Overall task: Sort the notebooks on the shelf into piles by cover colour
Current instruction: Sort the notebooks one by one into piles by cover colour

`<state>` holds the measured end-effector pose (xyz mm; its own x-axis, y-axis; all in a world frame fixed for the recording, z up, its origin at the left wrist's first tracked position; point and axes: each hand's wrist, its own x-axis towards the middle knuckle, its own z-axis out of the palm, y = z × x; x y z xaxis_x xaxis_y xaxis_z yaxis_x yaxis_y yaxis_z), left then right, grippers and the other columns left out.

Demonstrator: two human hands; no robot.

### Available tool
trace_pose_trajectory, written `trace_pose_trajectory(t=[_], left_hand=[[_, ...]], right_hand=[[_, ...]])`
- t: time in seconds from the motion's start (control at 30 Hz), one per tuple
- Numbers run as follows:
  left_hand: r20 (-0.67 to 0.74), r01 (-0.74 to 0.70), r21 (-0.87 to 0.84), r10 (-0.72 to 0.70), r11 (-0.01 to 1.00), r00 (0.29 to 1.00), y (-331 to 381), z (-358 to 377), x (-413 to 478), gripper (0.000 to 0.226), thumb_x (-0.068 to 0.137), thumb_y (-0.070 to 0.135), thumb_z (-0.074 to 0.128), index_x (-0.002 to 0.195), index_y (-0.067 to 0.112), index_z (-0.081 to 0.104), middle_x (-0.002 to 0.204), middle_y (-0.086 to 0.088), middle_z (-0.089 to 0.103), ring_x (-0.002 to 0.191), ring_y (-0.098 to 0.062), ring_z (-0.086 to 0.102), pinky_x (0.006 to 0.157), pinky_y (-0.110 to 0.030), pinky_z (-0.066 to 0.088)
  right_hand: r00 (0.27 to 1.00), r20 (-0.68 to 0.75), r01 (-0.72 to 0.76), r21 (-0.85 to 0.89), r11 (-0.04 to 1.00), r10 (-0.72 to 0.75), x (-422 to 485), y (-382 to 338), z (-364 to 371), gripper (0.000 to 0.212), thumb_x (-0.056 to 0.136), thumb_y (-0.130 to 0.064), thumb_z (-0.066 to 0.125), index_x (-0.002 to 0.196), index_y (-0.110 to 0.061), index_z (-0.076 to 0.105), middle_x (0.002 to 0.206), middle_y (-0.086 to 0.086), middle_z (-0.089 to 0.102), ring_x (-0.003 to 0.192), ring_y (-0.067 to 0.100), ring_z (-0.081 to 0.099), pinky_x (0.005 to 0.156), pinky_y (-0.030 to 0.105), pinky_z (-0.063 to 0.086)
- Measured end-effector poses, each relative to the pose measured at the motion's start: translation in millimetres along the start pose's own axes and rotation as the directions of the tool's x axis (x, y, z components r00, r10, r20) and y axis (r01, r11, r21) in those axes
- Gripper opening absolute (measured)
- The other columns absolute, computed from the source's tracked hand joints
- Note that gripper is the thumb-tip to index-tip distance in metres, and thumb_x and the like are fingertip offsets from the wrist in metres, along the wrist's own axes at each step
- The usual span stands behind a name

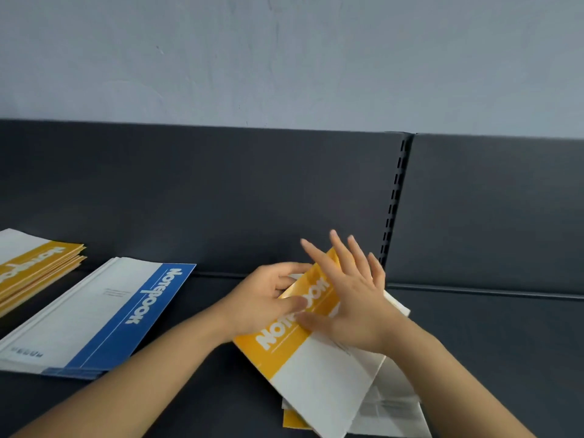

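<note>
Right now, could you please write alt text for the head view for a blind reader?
The left hand grips a yellow notebook atop a mixed pile on a shelf; the right hand rests open on it. A blue pile and a yellow pile lie farther left.

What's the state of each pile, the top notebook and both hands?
yellow pile: stacked flat at far left, edges uneven.
blue pile: stacked flat beside the yellow pile, untouched.
unsorted stack: loose, fanned out under the hands.
yellow notebook: on top of the unsorted stack, gripped.
left hand: grips the yellow notebook's far edge.
right hand: fingers spread straight, over the yellow notebook.
</note>
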<state>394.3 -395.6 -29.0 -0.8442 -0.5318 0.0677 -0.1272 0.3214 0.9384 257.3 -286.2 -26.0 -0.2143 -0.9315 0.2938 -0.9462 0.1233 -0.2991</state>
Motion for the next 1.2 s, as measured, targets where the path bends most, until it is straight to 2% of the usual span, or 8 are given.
trace_pose_trajectory(t=[0.1, 0.2, 0.27, 0.4, 0.6, 0.83, 1.03, 1.2], left_hand=[[0.044, 0.040, 0.034, -0.041, 0.999, 0.998, 2, -6, 1, 0.037, 0.087, 0.006, 0.069, 0.123, 0.016, 0.062, 0.106, -0.001, 0.075, 0.098, -0.015, 0.071, 0.086, -0.028, 0.056], [0.079, 0.137, 0.102, -0.145, 0.985, 0.986, 1, -22, 1, 0.036, 0.082, 0.007, 0.075, 0.115, 0.017, 0.064, 0.098, -0.001, 0.076, 0.087, -0.017, 0.073, 0.074, -0.026, 0.059], [0.096, 0.177, 0.074, -0.184, 0.981, 0.978, 1, -34, 0, 0.043, 0.079, 0.004, 0.077, 0.117, 0.016, 0.062, 0.100, -0.001, 0.075, 0.090, -0.018, 0.073, 0.074, -0.026, 0.058], [0.075, 0.210, -0.158, -0.201, 0.965, 0.977, 1, -47, -1, 0.054, 0.070, -0.002, 0.080, 0.120, 0.009, 0.061, 0.108, -0.009, 0.073, 0.100, -0.023, 0.071, 0.083, -0.033, 0.058], [0.096, 0.190, -0.342, -0.167, 0.920, 0.981, 7, -57, -5, 0.049, 0.071, -0.004, 0.078, 0.117, 0.005, 0.063, 0.105, -0.015, 0.073, 0.088, -0.022, 0.072, 0.067, -0.026, 0.058], [-0.174, 0.143, -0.101, -0.159, 0.984, 0.972, 11, -46, -4, 0.019, 0.093, 0.004, 0.061, 0.110, 0.012, 0.063, 0.094, -0.006, 0.076, 0.082, -0.018, 0.073, 0.069, -0.032, 0.060], [-0.227, 0.096, 0.201, -0.049, 0.975, 0.973, 29, -75, -30, 0.017, 0.094, 0.014, 0.060, 0.106, 0.026, 0.062, 0.112, 0.009, 0.067, 0.100, -0.009, 0.064, 0.085, -0.030, 0.054], [-0.236, 0.036, 0.353, 0.051, 0.935, 0.970, 29, -164, -88, 0.035, 0.080, 0.011, 0.076, 0.086, 0.035, 0.051, 0.094, 0.018, 0.062, 0.087, 0.000, 0.058, 0.067, -0.008, 0.046]], right_hand=[[0.999, -0.001, 0.040, -0.070, 0.997, -0.040, 3, -2, 4, 0.063, 0.081, -0.065, 0.053, 0.137, -0.052, 0.028, 0.157, -0.013, 0.011, 0.145, 0.014, -0.018, 0.111, 0.046, -0.023], [0.995, 0.018, -0.092, -0.087, 0.992, 0.093, 4, 4, 4, 0.043, 0.075, -0.072, 0.054, 0.094, -0.035, 0.059, 0.103, -0.017, 0.060, 0.121, 0.008, 0.039, 0.111, 0.041, -0.002], [0.988, -0.035, -0.150, -0.012, 0.989, 0.149, 5, 12, -2, 0.042, 0.075, -0.069, 0.058, 0.068, -0.027, 0.053, 0.071, -0.012, 0.060, 0.087, 0.005, 0.051, 0.101, 0.030, 0.017], [0.940, -0.161, -0.258, 0.245, 0.934, 0.302, 5, 17, -15, 0.041, 0.083, -0.057, 0.059, 0.066, -0.020, 0.053, 0.056, -0.007, 0.053, 0.057, 0.009, 0.048, 0.060, 0.022, 0.034], [0.788, -0.045, -0.422, 0.686, 0.592, 0.614, 10, 19, -19, 0.041, 0.095, -0.044, 0.050, 0.086, -0.005, 0.059, 0.079, 0.004, 0.067, 0.071, 0.019, 0.061, 0.063, 0.029, 0.046], [0.827, 0.183, -0.397, 0.859, 0.323, 0.531, 11, 5, -8, 0.023, 0.092, -0.016, 0.061, 0.114, -0.021, 0.055, 0.101, 0.004, 0.072, 0.086, 0.027, 0.071, 0.082, 0.051, 0.056], [0.875, 0.162, -0.364, 0.842, 0.399, 0.457, 18, -57, -7, 0.038, 0.088, -0.012, 0.066, 0.121, -0.024, 0.051, 0.104, 0.002, 0.070, 0.090, 0.028, 0.069, 0.078, 0.048, 0.056], [0.910, 0.165, -0.340, 0.821, 0.459, 0.380, 50, -160, 18, 0.030, 0.085, -0.017, 0.070, 0.099, -0.023, 0.043, 0.086, -0.010, 0.059, 0.071, 0.012, 0.062, 0.050, 0.023, 0.049]])
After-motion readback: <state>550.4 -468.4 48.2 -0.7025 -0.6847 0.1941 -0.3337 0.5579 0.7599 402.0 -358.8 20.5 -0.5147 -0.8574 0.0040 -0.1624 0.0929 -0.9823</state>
